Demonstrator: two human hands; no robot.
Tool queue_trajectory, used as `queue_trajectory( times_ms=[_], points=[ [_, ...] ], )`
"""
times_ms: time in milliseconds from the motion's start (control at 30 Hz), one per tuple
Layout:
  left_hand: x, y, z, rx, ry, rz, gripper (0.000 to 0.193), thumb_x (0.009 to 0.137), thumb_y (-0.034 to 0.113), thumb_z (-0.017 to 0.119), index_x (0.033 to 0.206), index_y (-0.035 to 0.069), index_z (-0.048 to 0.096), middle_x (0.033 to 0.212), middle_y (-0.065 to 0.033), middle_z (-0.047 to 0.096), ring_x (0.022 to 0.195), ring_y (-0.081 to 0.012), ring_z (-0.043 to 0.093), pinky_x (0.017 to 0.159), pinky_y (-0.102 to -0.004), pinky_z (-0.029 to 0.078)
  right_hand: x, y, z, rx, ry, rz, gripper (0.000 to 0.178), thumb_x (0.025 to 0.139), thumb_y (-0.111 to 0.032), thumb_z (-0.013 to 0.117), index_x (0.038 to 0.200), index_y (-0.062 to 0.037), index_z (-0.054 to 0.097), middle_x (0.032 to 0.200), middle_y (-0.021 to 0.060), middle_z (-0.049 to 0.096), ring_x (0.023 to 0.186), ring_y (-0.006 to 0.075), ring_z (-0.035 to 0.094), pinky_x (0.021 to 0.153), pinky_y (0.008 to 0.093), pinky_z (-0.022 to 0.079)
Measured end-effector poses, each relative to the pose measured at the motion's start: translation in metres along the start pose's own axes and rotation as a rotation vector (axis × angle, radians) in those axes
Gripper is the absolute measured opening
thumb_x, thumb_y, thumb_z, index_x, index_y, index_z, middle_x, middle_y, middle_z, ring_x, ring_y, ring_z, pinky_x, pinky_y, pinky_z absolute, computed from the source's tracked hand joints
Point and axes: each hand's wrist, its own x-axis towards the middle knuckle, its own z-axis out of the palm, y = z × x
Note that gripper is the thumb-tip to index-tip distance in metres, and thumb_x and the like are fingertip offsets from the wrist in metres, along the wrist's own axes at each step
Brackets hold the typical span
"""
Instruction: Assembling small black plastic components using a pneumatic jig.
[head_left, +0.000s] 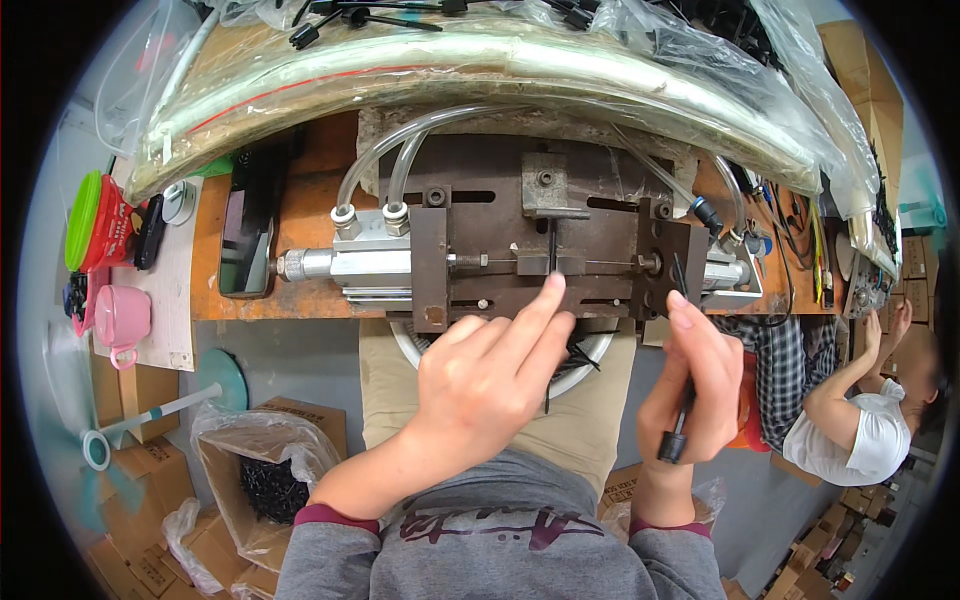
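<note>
My left hand [490, 375] reaches over the front of a dark metal fixture [490, 215], its index fingertip on a thin black rod [553, 240] standing in the slot of a small center block [535, 262]. A black end shows below the fingers, apparently of that rod; my thumb is hidden. Thin metal pins point at the block from both sides. My right hand [700, 385], closed just right of the fixture, holds another black rod [679, 270]. Its tip rises past the fingertips, and a thick cylindrical end [672, 447] hangs beneath the palm.
Silver air cylinders [372, 272] with clear hoses flank the fixture. Behind it lies a long plastic-wrapped bundle [480, 65]. A phone [247, 240] and pink cup [122, 315] are at left. Below stands a lined box of black parts [272, 485]. Another person [850, 420] sits at right.
</note>
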Motion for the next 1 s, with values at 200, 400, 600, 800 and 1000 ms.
queue_trajectory(
  times_ms=[200,400,600,800,1000],
  points=[
    [-0.004,0.025,-0.021,-0.665,0.041,-0.039,0.035,0.065,0.008,0.085,0.095,0.001,0.071,0.090,-0.0102,0.070,0.075,-0.0209,0.069,0.062,-0.0287,0.057,0.001,-0.004,0.017,-0.056,-0.074,-0.225,0.034,0.074,0.003,0.066,0.107,0.0085,0.064,0.104,0.0232,0.067,0.075,0.0244,0.063,0.059,0.0283,0.051],
    [-0.008,0.011,-0.019,-0.288,0.108,-0.031,0.032,0.061,0.006,0.083,0.090,0.002,0.071,0.096,-0.0098,0.069,0.073,-0.0200,0.066,0.064,-0.0304,0.054,0.006,0.003,0.017,-0.006,0.048,-0.059,0.036,0.076,0.017,0.059,0.111,0.0083,0.062,0.105,0.0244,0.067,0.081,0.0281,0.067,0.066,0.0304,0.054],
    [-0.007,-0.002,0.008,0.081,0.065,0.003,0.026,0.065,0.008,0.078,0.089,0.003,0.069,0.117,-0.0104,0.067,0.067,-0.0154,0.064,0.058,-0.0267,0.050,-0.005,0.001,0.009,0.263,0.075,0.160,0.034,0.090,-0.003,0.057,0.121,0.0102,0.053,0.107,0.0240,0.064,0.088,0.0291,0.066,0.074,0.0358,0.056],
    [0.001,-0.001,0.003,0.124,-0.004,0.000,0.026,0.065,0.008,0.078,0.089,0.003,0.068,0.116,-0.0100,0.067,0.056,-0.0143,0.060,0.052,-0.0246,0.047,-0.004,-0.004,0.001,0.537,0.166,0.338,0.057,0.099,-0.033,0.046,0.133,0.0115,0.037,0.127,0.0302,0.049,0.110,0.0381,0.060,0.090,0.0405,0.054],
    [0.006,0.000,-0.009,0.087,-0.078,0.003,0.030,0.067,0.011,0.079,0.095,0.004,0.069,0.115,-0.0096,0.067,0.057,-0.0156,0.062,0.051,-0.0241,0.048,-0.004,-0.002,-0.005,0.678,0.099,0.379,0.045,0.076,0.012,0.069,0.115,0.0042,0.048,0.131,0.0316,0.047,0.112,0.0372,0.060,0.087,0.0386,0.055]
  ],
)
